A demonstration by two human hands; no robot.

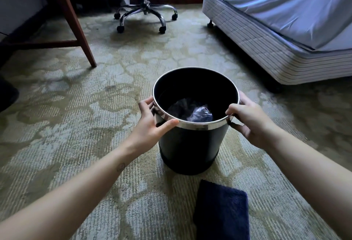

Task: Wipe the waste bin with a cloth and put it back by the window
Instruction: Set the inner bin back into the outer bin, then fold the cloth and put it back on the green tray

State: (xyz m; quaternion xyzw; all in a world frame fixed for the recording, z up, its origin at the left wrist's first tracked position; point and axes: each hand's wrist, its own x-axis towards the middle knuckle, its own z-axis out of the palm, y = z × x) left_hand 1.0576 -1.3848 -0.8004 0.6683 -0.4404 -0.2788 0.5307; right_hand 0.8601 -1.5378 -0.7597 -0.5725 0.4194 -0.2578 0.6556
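My fingers curl round the rim of the bin, left hand and right hand on opposite sides. It stands mid-frame on the carpet, with the cloth at lower right.

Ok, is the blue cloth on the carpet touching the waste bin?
Apart. The head view shows a strip of carpet between the cloth and its far edge and the waste bin at its base.

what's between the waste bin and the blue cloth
Only bare patterned carpet, seen in the head view; the waste bin stands beyond the folded blue cloth, not touching it.
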